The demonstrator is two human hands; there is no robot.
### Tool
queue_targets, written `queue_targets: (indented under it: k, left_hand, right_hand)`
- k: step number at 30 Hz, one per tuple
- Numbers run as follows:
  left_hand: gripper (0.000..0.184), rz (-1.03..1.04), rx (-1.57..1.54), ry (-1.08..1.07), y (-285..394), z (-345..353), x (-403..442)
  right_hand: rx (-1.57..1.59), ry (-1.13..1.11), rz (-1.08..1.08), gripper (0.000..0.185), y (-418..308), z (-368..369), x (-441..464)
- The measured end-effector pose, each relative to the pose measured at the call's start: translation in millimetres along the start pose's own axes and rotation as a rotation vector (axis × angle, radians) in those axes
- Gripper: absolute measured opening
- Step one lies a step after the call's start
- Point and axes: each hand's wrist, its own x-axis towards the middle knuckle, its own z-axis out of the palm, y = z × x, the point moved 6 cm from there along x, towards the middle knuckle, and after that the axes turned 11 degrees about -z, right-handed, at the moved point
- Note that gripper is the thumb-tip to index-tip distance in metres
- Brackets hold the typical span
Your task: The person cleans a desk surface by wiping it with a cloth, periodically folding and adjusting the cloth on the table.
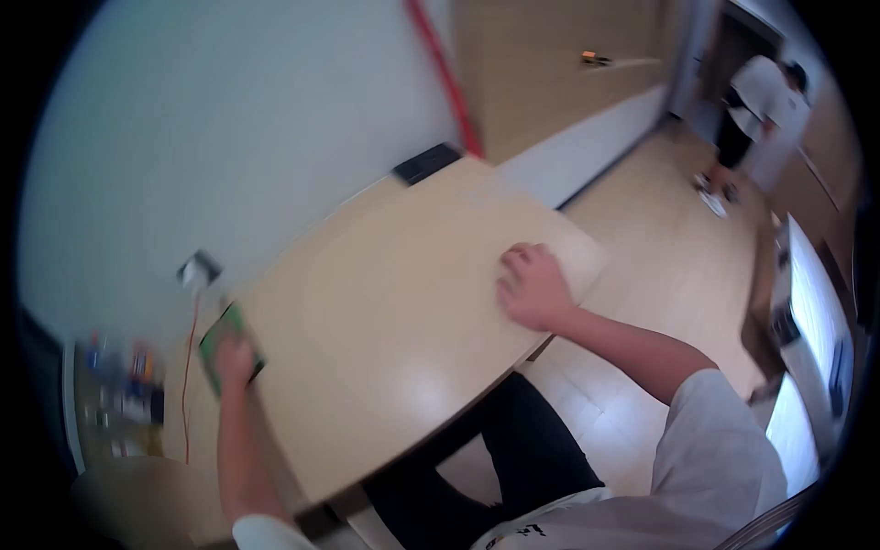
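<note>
My left hand (235,359) is at the left end of the light wooden table (367,293), on a green and black flat object (225,335). Blur hides how its fingers meet that object. Over the right part of the tabletop is my right hand (533,286), its fingers bent and pointing left. Whether anything lies under those fingers cannot be seen.
A black box (427,164) sits at the table's far edge by the wall. An orange cable (190,385) hangs from a wall socket (199,271). Blurred bottles and packages (128,376) stand at far left. Another person (756,110) stands at upper right.
</note>
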Motion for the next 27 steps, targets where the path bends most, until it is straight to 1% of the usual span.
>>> queue_targets:
  k: [3,5,6,7,8,10,13,16,20,24,27]
  left_hand:
    - [0.070,0.114,0.158,0.004,64,15,-71]
    - [0.071,0.233,0.163,0.001,90,14,-129]
    - [0.068,0.303,0.140,-0.008,97,7,-162]
    - [0.066,0.371,0.118,-0.018,95,2,-189]
    - [0.063,0.381,0.103,-0.044,86,-7,-208]
    - [0.058,0.401,0.067,-0.106,61,-19,-243]
    - [0.054,0.301,0.085,-0.113,14,-36,-254]
    - [0.054,0.198,0.119,-0.074,-17,-38,-239]
    - [0.055,0.039,0.176,-0.016,-20,-27,-169]
    - [0.058,-0.120,0.191,0.017,-6,-12,-75]
    - [0.060,-0.193,0.224,0.018,31,0,-10]
  right_hand:
    - [0.017,-0.017,0.012,0.034,0,1,-1]
    - [0.094,-0.023,0.030,0.033,37,24,-17]
    - [0.083,-0.018,0.019,0.032,29,24,-13]
    - [0.072,-0.013,0.009,0.032,21,24,-10]
    - [0.014,0.002,-0.023,0.032,1,8,-3]
    - [0.017,0.006,-0.051,0.032,3,12,-7]
    - [-0.003,-0.004,-0.051,0.033,18,20,-7]
    - [-0.010,-0.008,-0.028,0.032,17,18,-7]
    - [-0.022,0.004,-0.006,0.032,14,19,-10]
    - [-0.014,-0.006,0.013,0.031,12,17,-7]
    - [-0.048,-0.009,-0.028,0.032,25,29,-17]
